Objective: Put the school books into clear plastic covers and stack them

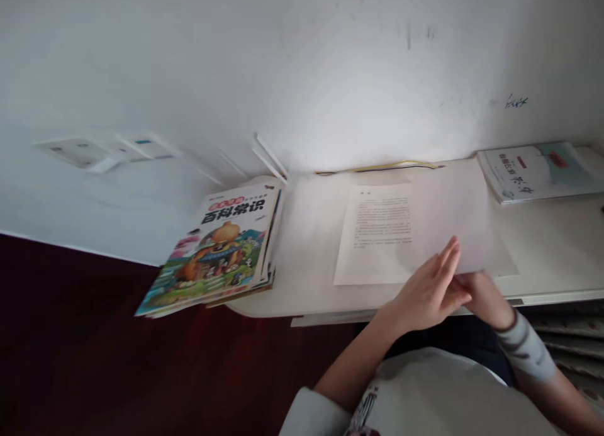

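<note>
A sheet of paper with printed text [382,234] lies on the white desk in front of me. Over its right part a blank page [450,203] is raised, its lower edge at my hands. My left hand [431,291] reaches across with fingers stretched out and thumb apart, fingertips at the front of this page. My right hand [486,297], with a grey band around the wrist, is at the page's lower edge and seems to grip it. Its fingers are mostly hidden behind the page and my left hand.
A stack of colourful books [221,247] overhangs the desk's left end. Another book [538,172] lies at the back right. A thin yellow and dark cable [377,167] runs along the wall. Sockets [104,153] are on the left wall.
</note>
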A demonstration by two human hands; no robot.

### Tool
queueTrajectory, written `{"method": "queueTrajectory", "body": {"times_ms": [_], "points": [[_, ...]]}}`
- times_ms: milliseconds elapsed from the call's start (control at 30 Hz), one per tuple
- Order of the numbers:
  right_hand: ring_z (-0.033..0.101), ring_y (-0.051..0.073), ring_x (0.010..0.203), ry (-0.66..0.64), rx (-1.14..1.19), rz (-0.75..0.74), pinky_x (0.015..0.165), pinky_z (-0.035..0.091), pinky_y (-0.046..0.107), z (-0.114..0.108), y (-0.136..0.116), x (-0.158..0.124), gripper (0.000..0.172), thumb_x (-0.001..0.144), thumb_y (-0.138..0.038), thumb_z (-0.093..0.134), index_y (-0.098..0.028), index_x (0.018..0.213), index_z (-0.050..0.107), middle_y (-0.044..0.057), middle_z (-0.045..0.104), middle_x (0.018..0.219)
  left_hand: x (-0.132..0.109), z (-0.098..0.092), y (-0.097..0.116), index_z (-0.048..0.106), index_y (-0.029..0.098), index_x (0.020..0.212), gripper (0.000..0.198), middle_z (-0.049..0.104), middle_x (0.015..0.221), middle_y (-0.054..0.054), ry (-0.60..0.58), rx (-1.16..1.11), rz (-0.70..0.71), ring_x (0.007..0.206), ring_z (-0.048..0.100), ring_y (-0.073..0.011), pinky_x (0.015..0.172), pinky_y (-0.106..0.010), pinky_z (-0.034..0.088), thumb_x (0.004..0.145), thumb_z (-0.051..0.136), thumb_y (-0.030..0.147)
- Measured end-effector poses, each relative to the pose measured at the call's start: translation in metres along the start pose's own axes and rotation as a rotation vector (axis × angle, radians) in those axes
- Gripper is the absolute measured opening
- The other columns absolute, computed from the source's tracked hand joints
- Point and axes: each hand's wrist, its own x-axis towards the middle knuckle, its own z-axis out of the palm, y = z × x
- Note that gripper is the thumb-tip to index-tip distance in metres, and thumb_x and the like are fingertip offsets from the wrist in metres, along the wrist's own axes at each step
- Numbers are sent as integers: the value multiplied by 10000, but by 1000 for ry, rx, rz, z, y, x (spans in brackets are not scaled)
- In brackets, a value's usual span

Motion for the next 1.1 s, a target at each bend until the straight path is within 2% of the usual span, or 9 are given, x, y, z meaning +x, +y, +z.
{"method": "queueTrajectory", "body": {"times_ms": [67,167,300,367,600,767,900,1000,1100], "points": [[666,223,860,169,-147,185,775,537,348,-33,17,-17,268,880,-237,429,-173,995,662,101,702,938,1,-8,-7,-177,199,1450,802,116,1541,-181,-18,-16,17,1380,270,-245,1064,-403,380,928,397,404],[628,251,996,353,-385,265,877,499,405,-59,39,-34,300,880,-231,425,-152,1095,619,139,665,1081,-3,-17,-33,-117,212,1467,701,172,1536,-149,-40,150,-159,1406,191,-247,1112,-470,279,951,314,411],[581,258,1107,113,-532,155,951,453,430,-41,54,-37,384,915,-240,379,-92,1236,528,182,624,1180,-5,-14,-67,135,170,1480,722,209,1525,-133,-389,424,-446,1407,97,-353,1091,-623,155,904,323,563],[531,266,1181,40,-575,150,977,433,425,-26,57,-36,432,933,-282,364,-58,1284,480,205,577,1249,-8,-9,-74,190,148,1470,737,165,1534,-128,-474,525,-536,1402,74,-382,1073,-658,119,895,292,597],[450,293,1260,9,-611,163,1018,380,433,-19,53,-38,621,928,-476,348,-22,1350,391,243,493,1332,-26,-7,-74,248,120,1455,763,180,1525,-162,-408,713,-676,1380,110,-444,1024,-697,154,883,257,624],[578,263,1092,15,-614,262,909,446,385,-26,46,-18,410,939,-341,374,-88,1216,539,181,616,1193,-4,-1,-60,277,68,1430,789,224,1497,-239,-213,700,-410,1381,156,-418,1039,-656,203,854,404,592],[601,230,1017,11,-633,321,859,458,344,-24,46,-5,308,904,-166,382,-114,1115,600,152,644,1132,34,28,-39,442,146,1336,450,372,1455,-156,-290,620,-75,1377,244,-339,1069,-611,224,897,430,248],[567,226,1086,46,-619,294,903,440,338,-19,48,-6,312,897,-135,375,-109,1109,603,155,630,1158,54,47,-32,546,164,1229,375,490,1371,-133,-299,614,-31,1333,349,-313,1070,-596,251,899,374,122],[563,234,1083,98,-590,301,921,438,354,-15,49,-10,306,912,-189,379,-112,1110,599,155,626,1154,55,48,-32,589,193,1175,340,542,1321,-117,-265,606,-33,1289,417,-314,1046,-579,314,906,390,131]]}}
